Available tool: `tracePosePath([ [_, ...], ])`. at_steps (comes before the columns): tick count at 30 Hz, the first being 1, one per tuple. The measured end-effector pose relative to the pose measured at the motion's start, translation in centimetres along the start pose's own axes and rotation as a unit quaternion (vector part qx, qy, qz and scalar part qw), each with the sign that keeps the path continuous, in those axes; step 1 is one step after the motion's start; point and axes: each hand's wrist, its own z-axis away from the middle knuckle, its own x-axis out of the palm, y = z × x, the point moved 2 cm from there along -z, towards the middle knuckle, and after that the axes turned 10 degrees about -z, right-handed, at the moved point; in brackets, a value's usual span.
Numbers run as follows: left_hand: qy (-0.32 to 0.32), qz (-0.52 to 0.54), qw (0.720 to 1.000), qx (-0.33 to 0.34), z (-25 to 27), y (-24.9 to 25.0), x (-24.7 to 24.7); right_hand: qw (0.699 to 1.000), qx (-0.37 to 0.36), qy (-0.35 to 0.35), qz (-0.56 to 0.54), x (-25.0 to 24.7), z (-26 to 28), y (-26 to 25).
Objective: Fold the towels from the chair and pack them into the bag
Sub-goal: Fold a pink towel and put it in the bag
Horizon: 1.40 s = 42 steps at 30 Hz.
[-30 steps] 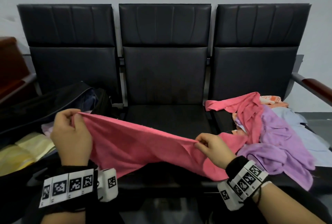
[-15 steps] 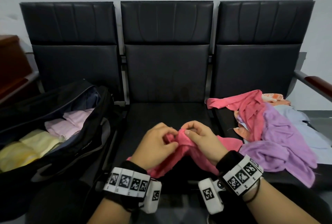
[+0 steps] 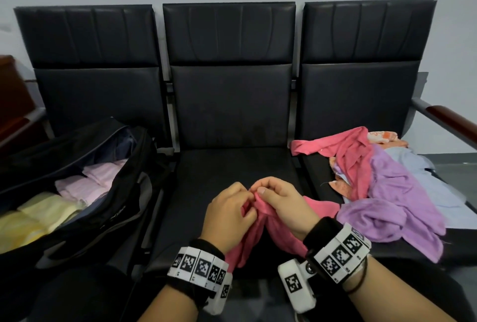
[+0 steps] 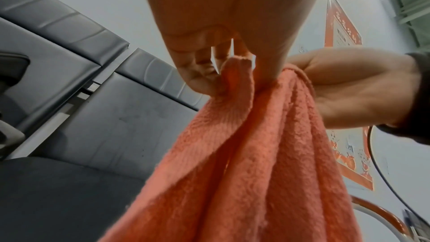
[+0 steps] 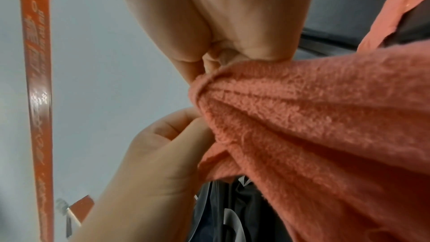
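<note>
1. Head view: your left hand and right hand meet over the middle seat of the chair, both pinching the top of the pink towel. The towel hangs doubled below them, its long axis running down toward you. The bag lies open on the left seat, nearer your left hand (folded yellow and pale pink towels already sit inside). The unfolded pile lies on the right seat, just beside your right hand.

2. Left wrist view: your left hand's fingertips pinch one towel corner, and the right hand grips the bunched edge just beside it. This shows the two corners are close together, which the head view hides behind your knuckles.

3. Right wrist view: your right hand's fingers curl round a gathered edge, cloth draping away to the right. The corners look bunched rather than squarely matched, so I judge you should align them before the next fold.
</note>
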Motion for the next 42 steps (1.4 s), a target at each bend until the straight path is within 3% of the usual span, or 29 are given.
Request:
tracePosePath([
  [2,0.014,0.006,1.000,-0.004,0.0,-0.1,-0.1,1.000,-0.001,-0.014,0.012,0.2,0.2,-0.1],
  [4,0.020,0.010,1.000,-0.008,-0.1,-0.4,-0.5,0.992,-0.041,-0.023,0.113,0.0,0.4,-0.1],
  [8,0.015,-0.012,1.000,0.007,0.0,-0.9,-1.3,0.947,-0.141,-0.043,0.285,0.3,1.0,-1.4],
  [11,0.029,0.021,0.999,-0.007,-0.2,-1.0,-1.8,0.900,-0.143,-0.062,0.407,0.6,1.3,-1.6],
  [15,0.038,0.026,0.999,0.006,-0.4,-0.2,-2.6,0.849,-0.149,-0.008,0.507,0.5,1.5,-1.3],
  [18,0.035,0.055,0.998,0.015,-0.4,0.4,-2.9,0.832,-0.228,0.022,0.506,0.3,1.4,-1.9],
  [21,0.035,0.085,0.996,0.015,-0.7,0.9,-3.1,0.827,-0.268,0.022,0.493,0.9,1.6,-2.5],
  [30,-0.009,0.097,0.994,0.049,-0.8,1.7,-3.4,0.867,-0.208,0.007,0.453,1.5,2.4,-2.1],
  [33,-0.051,0.086,0.992,0.071,-0.6,1.5,-3.3,0.873,-0.201,0.037,0.443,0.8,2.1,-1.9],
  [37,-0.052,0.087,0.993,0.067,-0.5,1.4,-3.3,0.840,-0.197,0.060,0.502,0.0,1.6,-2.0],
  [42,-0.021,0.130,0.989,0.067,-0.9,1.3,-4.0,0.814,-0.128,0.082,0.561,-2.8,1.0,-1.7],
])
